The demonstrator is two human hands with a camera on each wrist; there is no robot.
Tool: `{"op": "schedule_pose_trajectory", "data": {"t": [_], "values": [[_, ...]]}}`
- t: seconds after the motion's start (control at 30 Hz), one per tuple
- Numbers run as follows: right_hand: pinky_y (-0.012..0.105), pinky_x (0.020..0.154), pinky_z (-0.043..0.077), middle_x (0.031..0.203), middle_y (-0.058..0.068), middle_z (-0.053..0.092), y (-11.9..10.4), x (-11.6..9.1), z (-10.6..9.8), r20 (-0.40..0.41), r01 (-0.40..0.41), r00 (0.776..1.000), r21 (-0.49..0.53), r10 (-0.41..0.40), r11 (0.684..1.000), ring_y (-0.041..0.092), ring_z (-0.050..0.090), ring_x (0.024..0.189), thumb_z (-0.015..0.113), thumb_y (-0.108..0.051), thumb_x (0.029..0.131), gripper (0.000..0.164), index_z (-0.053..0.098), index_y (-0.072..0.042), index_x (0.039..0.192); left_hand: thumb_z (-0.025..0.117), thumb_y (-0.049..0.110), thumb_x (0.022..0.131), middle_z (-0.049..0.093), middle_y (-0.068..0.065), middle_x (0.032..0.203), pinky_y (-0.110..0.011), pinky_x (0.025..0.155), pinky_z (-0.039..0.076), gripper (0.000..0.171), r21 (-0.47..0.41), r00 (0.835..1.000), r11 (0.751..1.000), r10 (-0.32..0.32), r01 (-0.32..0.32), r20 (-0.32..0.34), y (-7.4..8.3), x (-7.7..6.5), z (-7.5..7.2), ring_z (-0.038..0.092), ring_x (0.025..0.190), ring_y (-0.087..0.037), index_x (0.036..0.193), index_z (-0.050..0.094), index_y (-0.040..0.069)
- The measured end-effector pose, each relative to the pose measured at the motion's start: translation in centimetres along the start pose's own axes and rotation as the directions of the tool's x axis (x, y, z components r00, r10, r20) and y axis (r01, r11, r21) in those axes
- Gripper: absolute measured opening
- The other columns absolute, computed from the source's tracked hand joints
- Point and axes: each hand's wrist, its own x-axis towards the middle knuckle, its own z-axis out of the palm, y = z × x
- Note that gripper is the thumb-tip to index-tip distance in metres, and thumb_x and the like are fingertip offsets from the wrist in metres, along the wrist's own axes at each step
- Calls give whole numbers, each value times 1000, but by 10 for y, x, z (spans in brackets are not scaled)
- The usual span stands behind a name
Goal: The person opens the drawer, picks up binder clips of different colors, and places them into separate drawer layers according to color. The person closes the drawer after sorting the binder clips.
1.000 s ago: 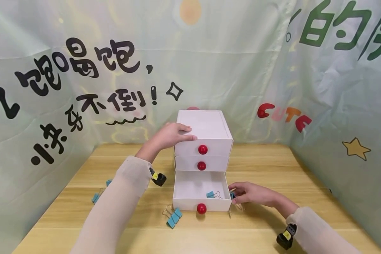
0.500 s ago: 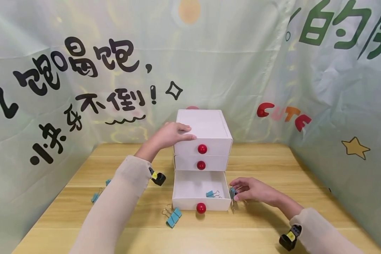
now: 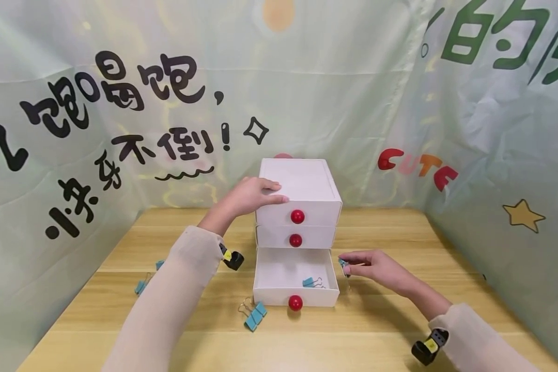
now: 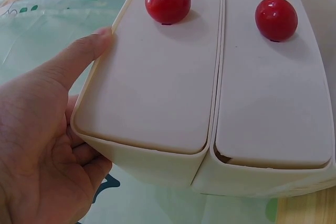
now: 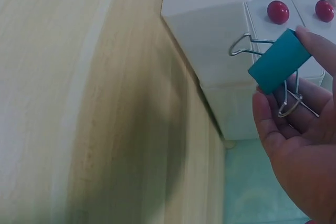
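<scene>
A drawer box stands on the table before a cloth, one clip in its bottom drawer, a second clip near left, two clips farther left. Left hand on the box's left edge; right hand, holding another clip, right of it.

1. The right hand has risen beside the open bottom drawer, away from its front corner.
2. I see the blue binder clip lifted along with it.
3. A slight gap now separates clip and drawer wall.
</scene>
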Motion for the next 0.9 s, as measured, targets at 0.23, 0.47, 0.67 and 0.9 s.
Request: {"op": "schedule_pose_trajectory", "data": {"t": [0.23, 0.47, 0.67, 0.9], "values": [[26, 82, 53, 123, 10, 66, -6, 1, 4, -46, 48, 998, -84, -52, 995, 21, 63, 106, 69, -38, 92, 50, 65, -6, 129, 69, 57, 84, 59, 0, 135, -39, 107, 38, 62, -10, 1000, 1000, 8, -8, 5, 2, 1, 0, 46, 132, -23, 131, 64, 16], [27, 78, 54, 117, 8, 68, -16, 6, 12, -50, 126, 990, -120, -133, 985, 17, 66, 99, 68, -41, 92, 49, 68, -4, 124, 69, 57, 85, 59, 1, 135, -39, 108, 37, 62, -6, 1000, 1000, 9, -9, 7, 2, 1, -1, 46, 132, -24, 131, 65, 17], [34, 85, 54, 118, 4, 68, -27, 10, 18, -54, 166, 982, -198, -180, 966, 18, 64, 106, 67, -48, 90, 50, 70, -10, 123, 69, 57, 85, 59, 0, 135, -39, 107, 38, 62, -6, 1000, 1000, 7, -7, 8, 2, 1, 0, 46, 132, -23, 131, 64, 17], [45, 92, 51, 121, 2, 67, -38, 17, 26, -28, 185, 979, -272, -200, 944, 24, 60, 116, 64, -54, 89, 51, 72, -15, 120, 69, 56, 85, 59, -1, 135, -38, 106, 39, 62, -10, 1000, 1000, 5, -5, 11, 1, 0, 0, 47, 132, -21, 132, 64, 16]]}}
